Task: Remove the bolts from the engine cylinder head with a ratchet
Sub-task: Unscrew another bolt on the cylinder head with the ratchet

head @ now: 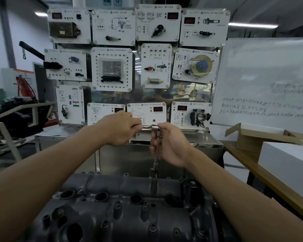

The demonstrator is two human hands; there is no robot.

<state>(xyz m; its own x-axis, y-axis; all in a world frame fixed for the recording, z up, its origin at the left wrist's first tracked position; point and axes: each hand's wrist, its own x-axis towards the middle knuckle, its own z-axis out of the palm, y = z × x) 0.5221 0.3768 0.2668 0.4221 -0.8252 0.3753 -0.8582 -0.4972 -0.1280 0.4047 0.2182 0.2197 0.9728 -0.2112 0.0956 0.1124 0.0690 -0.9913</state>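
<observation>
The dark grey engine cylinder head (122, 215) fills the bottom centre, with several round plug holes along its top. A ratchet (150, 127) lies level above it, its long extension bar (155, 163) running straight down to a socket (153, 180) seated at the head's far edge. My left hand (120, 129) grips the ratchet handle from the left. My right hand (170, 144) curls its fingers round the top of the extension bar just under the ratchet head. The bolt under the socket is hidden.
A metal cabinet (205, 151) carrying a board of white training panels (112, 69) stands right behind the engine. A wooden table (262, 172) with a white box (287, 165) and cardboard boxes (252, 137) is on the right. A whiteboard (269, 81) leans behind it. Machinery sits at the left.
</observation>
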